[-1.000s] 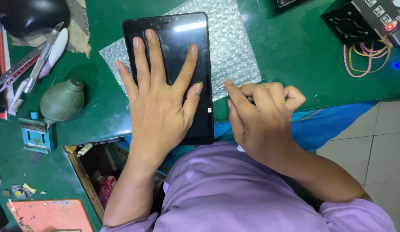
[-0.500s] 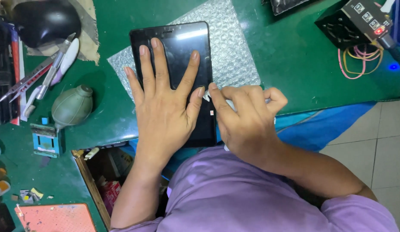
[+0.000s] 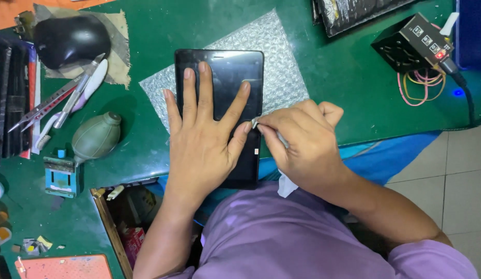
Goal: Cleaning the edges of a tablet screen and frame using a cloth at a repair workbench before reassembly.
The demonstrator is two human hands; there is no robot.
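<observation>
Tablet (image 3: 223, 72) lies face up on a sheet of bubble wrap (image 3: 282, 57) on the green bench (image 3: 147, 31), its near end reaching the bench edge. We see the left hand (image 3: 204, 139) laid flat on the dark screen, fingers spread, thumb stretched out to the right. The right hand (image 3: 302, 139) sits just right of the tablet, fingers bunched and pinching a thin metal tool (image 3: 269, 129); the tip of the tool meets the tablet's right edge, beside the left thumb.

To the left we note a rubber blower (image 3: 96, 137), a small blue vise (image 3: 62, 175) near it, tweezers (image 3: 44, 106) farther off, and a black mouse (image 3: 70, 39) on a cloth at far left. At far right stands a black box (image 3: 411, 49) with coloured wire loops (image 3: 424, 85). An open drawer (image 3: 127, 212) shows under the near bench edge.
</observation>
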